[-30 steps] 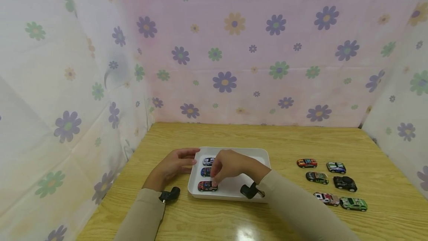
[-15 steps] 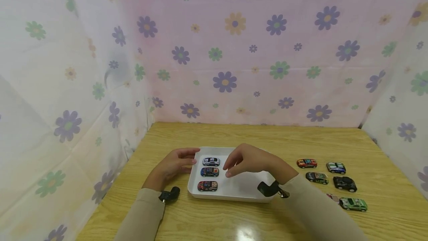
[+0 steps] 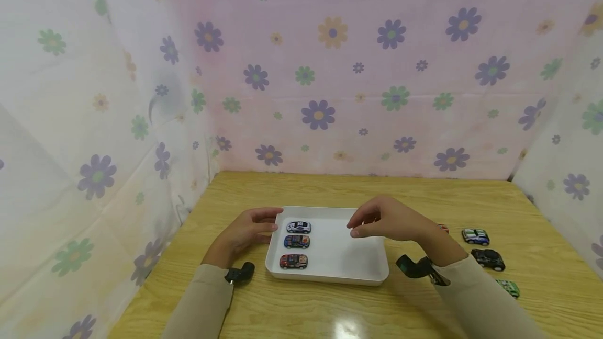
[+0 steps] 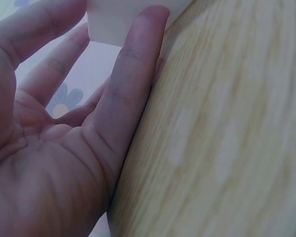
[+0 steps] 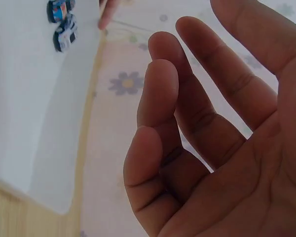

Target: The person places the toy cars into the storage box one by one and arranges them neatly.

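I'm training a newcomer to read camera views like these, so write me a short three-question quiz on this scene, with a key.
1. Count: how many toy cars lie inside the white tray?
2. True or false: the right hand is gripping a car.
3. Multiple choice: which car in the tray lies nearest the person?
A) the mainly white one
B) the mainly blue one
C) the mainly red one

Key:
1. Three.
2. False; its fingers hold nothing.
3. C, the red car.
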Demonstrator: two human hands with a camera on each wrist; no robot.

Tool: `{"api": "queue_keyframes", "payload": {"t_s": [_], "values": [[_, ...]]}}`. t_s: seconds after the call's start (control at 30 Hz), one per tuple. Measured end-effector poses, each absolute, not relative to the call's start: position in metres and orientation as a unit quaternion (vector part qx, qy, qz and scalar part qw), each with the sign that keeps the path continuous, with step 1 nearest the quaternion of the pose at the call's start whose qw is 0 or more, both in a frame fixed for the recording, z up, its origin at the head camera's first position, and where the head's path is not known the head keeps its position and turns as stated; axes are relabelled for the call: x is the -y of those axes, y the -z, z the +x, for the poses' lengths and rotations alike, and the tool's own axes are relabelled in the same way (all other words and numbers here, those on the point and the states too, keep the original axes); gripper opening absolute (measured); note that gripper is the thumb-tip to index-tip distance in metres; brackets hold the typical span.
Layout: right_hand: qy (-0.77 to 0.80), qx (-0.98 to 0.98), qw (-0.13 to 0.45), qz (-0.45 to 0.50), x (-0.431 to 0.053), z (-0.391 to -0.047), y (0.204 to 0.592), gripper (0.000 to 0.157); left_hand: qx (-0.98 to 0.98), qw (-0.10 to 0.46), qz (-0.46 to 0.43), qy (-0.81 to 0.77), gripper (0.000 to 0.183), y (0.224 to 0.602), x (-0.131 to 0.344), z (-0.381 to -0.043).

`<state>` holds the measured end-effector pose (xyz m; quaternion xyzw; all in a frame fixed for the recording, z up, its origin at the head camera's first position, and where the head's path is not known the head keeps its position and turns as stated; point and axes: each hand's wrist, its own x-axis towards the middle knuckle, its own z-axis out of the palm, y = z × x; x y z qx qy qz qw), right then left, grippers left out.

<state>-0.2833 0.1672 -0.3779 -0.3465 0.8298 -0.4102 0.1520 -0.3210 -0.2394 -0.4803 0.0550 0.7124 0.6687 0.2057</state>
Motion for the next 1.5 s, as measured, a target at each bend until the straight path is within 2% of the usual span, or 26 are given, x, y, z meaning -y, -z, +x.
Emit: {"api": "queue_keyframes", "payload": {"t_s": [0.3,0.53,0.87,1.5], "values": [[0.445,-0.835,0.1,-0.309,-0.207,-0.277,0.369,0.017,-0.709,0.206,0.057,-0.672,0.055,0.482,0.242,-0.323],[0.446,-0.86,0.06,-0.24,-0.237,-0.273,0.367,0.02,-0.71,0.205,0.061,-0.67,0.055,0.482,0.24,-0.323],[0.45,-0.867,0.013,-0.215,-0.276,-0.27,0.369,0.024,-0.712,0.207,0.068,-0.668,0.055,0.481,0.239,-0.322],[0.387,-0.913,0.032,-0.127,-0.324,-0.279,0.396,0.043,-0.714,0.211,0.065,-0.664,0.053,0.481,0.24,-0.32]]}}
